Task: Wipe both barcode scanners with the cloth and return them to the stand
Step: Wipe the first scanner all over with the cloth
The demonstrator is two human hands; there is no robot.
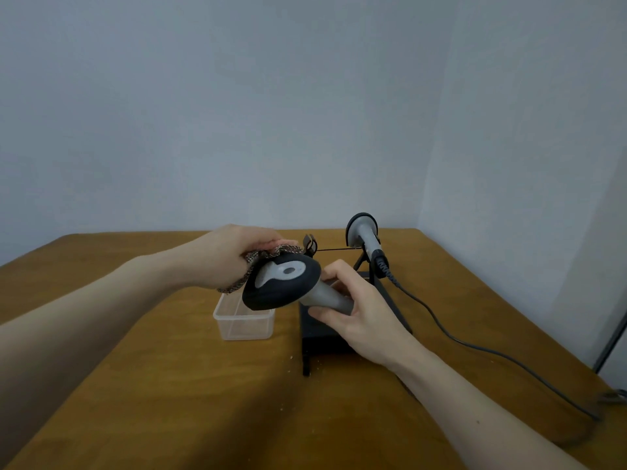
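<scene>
Pale grey walls back our wide brown wooden table [169,385]. At its centre-right stands the black metal stand [322,334], where the second grey-and-black scanner [364,234] hangs at the far right, its cable trailing off right, waiting its turn, we judge. Left of the stand sits a clear plastic tub [242,322]. Above it our right hand [359,310] wraps curled fingers round the handle of the grey-and-black barcode scanner [283,283], tilting its head leftwards (steadying it). Our left hand [234,252] pinches the checked brown cloth [258,262] against the head's far edge to rub it.
</scene>
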